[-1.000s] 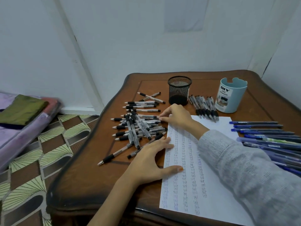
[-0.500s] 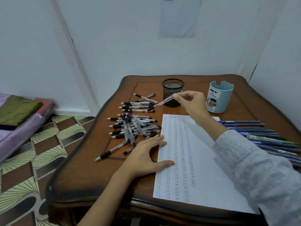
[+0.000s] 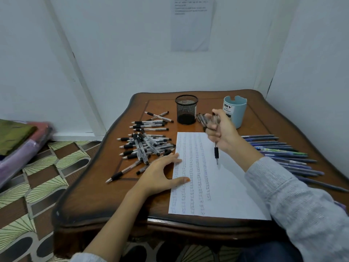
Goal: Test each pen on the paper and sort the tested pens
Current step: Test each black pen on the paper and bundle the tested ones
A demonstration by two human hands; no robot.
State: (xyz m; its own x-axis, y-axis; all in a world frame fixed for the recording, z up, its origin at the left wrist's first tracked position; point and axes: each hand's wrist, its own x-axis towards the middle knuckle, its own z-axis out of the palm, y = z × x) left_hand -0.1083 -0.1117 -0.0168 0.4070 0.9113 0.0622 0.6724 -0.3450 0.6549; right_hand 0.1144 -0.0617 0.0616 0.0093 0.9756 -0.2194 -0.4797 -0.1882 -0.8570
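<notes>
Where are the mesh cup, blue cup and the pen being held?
mesh cup (image 3: 186, 110): head view, front mesh wall.
blue cup (image 3: 238, 110): head view, wall right of label.
held pen (image 3: 216, 152): head view, black grip near the tip.

Wooden tabletop (image 3: 105, 195). Near edge, before me: a scribbled paper (image 3: 226, 195), my left hand (image 3: 160, 173) resting on its left margin. Left side: heaped black-grip pens (image 3: 145, 146). Right edge: blue pens (image 3: 279, 150) in a row. Far edge: mesh cup (image 3: 186, 110), loose pens (image 3: 201, 119), blue holder (image 3: 236, 110).
</notes>
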